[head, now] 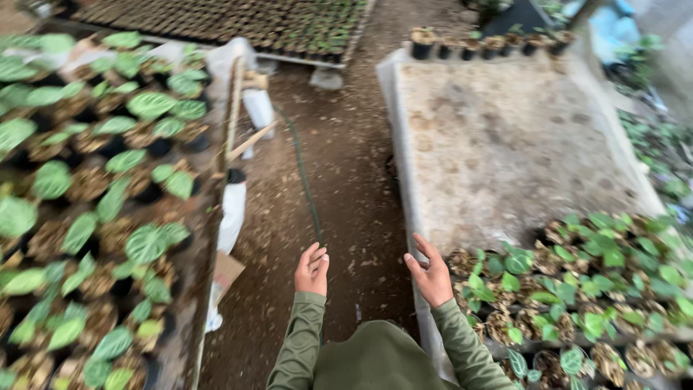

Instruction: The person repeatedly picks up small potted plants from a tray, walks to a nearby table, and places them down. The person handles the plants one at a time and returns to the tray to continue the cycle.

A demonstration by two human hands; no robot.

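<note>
Both hands were empty: the left hand (312,269) loosely curled over the dirt path (339,180), the right hand (431,276) spread open. Small green-leaved seedling pots (577,289) crowded the surface's (498,144) near right corner, just beside the right hand.

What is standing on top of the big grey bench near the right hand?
On the grey bench, small potted plants crowd the near end by the right hand, and a row of black pots lines the far edge. The middle is bare.
</note>
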